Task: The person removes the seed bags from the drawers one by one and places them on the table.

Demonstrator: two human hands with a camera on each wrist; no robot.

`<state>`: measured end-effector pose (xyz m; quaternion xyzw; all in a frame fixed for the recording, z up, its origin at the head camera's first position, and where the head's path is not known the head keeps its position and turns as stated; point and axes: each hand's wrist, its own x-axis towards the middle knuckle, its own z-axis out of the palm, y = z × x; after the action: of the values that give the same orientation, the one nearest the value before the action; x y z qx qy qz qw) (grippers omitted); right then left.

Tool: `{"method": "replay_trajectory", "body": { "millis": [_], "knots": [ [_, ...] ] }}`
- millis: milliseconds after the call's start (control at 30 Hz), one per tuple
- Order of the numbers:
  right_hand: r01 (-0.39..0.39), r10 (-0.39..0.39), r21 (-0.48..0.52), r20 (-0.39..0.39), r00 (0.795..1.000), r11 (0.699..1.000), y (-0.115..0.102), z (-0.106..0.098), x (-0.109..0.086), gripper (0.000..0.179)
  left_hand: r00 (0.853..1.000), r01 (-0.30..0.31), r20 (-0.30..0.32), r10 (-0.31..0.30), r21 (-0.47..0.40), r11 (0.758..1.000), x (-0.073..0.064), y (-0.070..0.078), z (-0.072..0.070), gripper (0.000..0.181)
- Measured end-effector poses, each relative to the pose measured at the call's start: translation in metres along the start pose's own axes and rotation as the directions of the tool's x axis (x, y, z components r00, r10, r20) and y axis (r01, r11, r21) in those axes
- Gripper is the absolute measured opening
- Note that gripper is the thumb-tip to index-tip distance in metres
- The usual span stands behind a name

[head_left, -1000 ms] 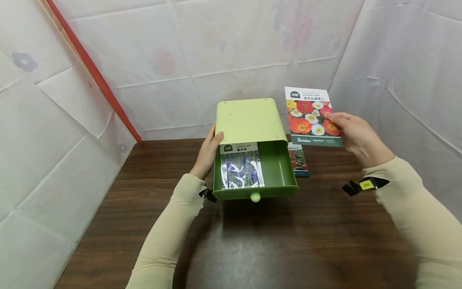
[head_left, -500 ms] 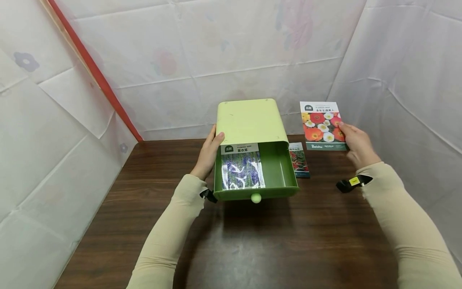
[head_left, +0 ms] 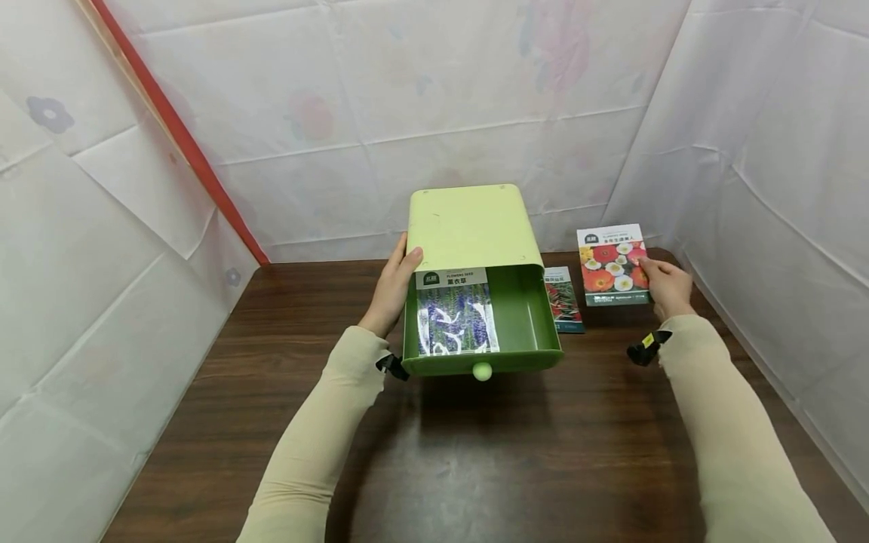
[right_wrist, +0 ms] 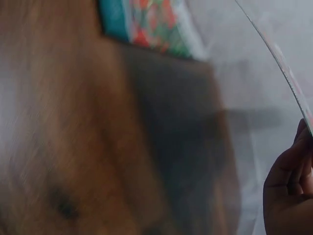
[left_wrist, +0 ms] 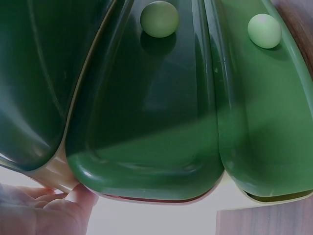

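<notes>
My right hand (head_left: 668, 288) pinches the right edge of a seed packet (head_left: 611, 264) with red, orange and white flowers, low over the table's back right. In the right wrist view this packet (right_wrist: 283, 66) shows edge-on above the fingers. My left hand (head_left: 390, 290) rests against the left side of a light green drawer cabinet (head_left: 471, 226), thumb at its front top corner. The green top drawer (head_left: 523, 317) is pulled out, and a lavender seed packet (head_left: 456, 317) lies in its left half. The left wrist view shows the drawer fronts (left_wrist: 151, 112) with round knobs.
Another seed packet (head_left: 563, 302) with red flowers lies on the dark wooden table (head_left: 577, 452), close to the cabinet's right side and partly hidden by it. Pale sheeting (head_left: 305, 151) walls in the back and both sides. A red strip (head_left: 183, 143) runs down the left corner.
The flower packet in my right hand has moved rightward and down toward the table, beyond the red-flower packet. My left hand and the cabinet have stayed in place.
</notes>
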<state>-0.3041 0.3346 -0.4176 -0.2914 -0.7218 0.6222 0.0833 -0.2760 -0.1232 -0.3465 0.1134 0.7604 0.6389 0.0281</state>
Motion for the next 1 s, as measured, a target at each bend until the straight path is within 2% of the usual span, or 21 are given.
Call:
{"method": "replay_trajectory", "body": {
  "millis": [133, 300, 567, 667, 800, 900, 1000],
  "knots": [
    [0.026, -0.028, -0.111, -0.012, 1.0, 0.993, 0.017, -0.002, 0.008, 0.057, 1.0, -0.012, -0.009, 0.012, -0.005, 1.0, 0.004, -0.009, 0.0, 0.07],
    [0.054, -0.055, -0.246, 0.004, 0.998, 0.968, 0.029, -0.001, 0.008, 0.059, 1.0, -0.016, -0.02, 0.016, 0.0, 1.0, 0.004, -0.01, 0.0, 0.073],
    [0.099, -0.087, -0.338, 0.049, 0.995, 0.936, 0.038, 0.001, 0.002, 0.059, 1.0, -0.009, -0.005, 0.009, -0.004, 1.0, 0.004, -0.01, 0.001, 0.072],
    [0.119, -0.106, -0.372, 0.057, 0.993, 0.921, 0.04, 0.002, 0.002, 0.06, 1.0, 0.002, 0.005, -0.002, -0.003, 1.0, 0.003, -0.006, 0.001, 0.07],
    [0.123, -0.1, -0.414, 0.078, 0.992, 0.902, 0.041, 0.003, 0.003, 0.063, 1.0, 0.016, 0.008, -0.016, 0.011, 1.0, -0.007, 0.011, 0.002, 0.07],
    [0.128, -0.093, -0.47, 0.098, 0.991, 0.873, 0.041, 0.004, 0.002, 0.062, 1.0, 0.019, 0.007, -0.019, 0.017, 1.0, -0.013, 0.02, 0.004, 0.07],
    [0.128, -0.084, -0.526, 0.107, 0.991, 0.841, 0.041, 0.004, 0.0, 0.058, 1.0, 0.019, 0.009, -0.019, 0.012, 1.0, -0.015, 0.022, 0.004, 0.07]
  ]
}}
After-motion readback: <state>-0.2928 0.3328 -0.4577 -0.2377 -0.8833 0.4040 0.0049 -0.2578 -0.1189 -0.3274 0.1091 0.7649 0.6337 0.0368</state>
